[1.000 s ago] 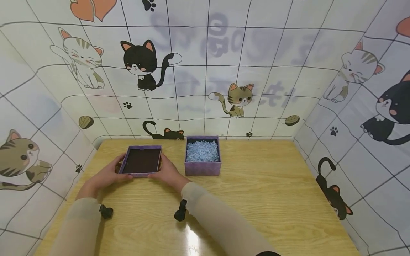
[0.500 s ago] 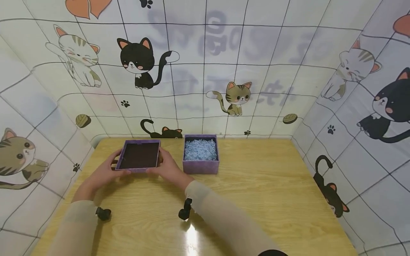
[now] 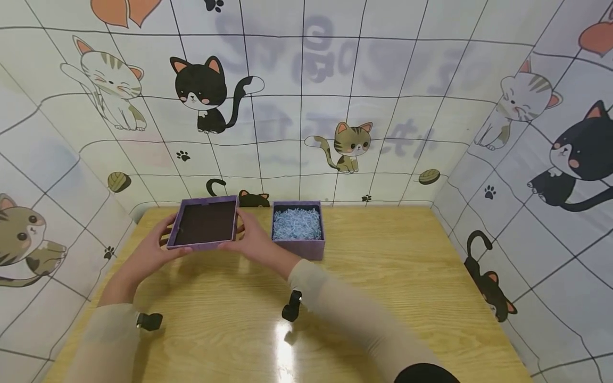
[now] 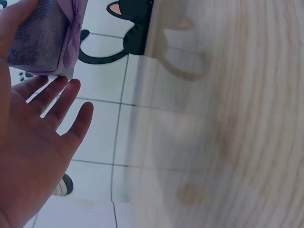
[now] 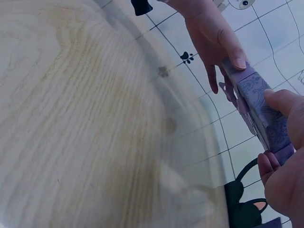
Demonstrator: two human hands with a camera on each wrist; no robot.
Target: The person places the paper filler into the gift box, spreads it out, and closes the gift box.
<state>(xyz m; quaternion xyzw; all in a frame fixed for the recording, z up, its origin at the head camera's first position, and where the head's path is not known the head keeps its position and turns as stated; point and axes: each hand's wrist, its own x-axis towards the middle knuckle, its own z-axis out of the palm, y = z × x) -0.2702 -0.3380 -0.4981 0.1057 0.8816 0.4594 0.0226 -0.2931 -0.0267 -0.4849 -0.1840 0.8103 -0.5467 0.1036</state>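
My left hand (image 3: 152, 249) and right hand (image 3: 258, 242) grip a purple box lid (image 3: 206, 222) by its two sides, thumbs along the near edge. Its dark brown inside faces me, tilted, and it is raised above the table. Lilac ribbon (image 4: 73, 40) shows on the lid's underside in the left wrist view. Patterned purple paper covers the lid's side (image 5: 266, 109) in the right wrist view, with both hands on it. To the right of the lid stands the purple box (image 3: 299, 249), open at the top and filled with light blue shredded paper (image 3: 297, 223).
Both hands work over a wooden table (image 3: 373, 287). A wall cloth with printed cats (image 3: 201, 85) rises behind it and on both sides. The box stands close to the table's back edge, right beside my right hand.
Both hands have lifted the lid higher and moved it slightly left and away from me, tilting it more toward me. The filled box has stayed in place on the table.
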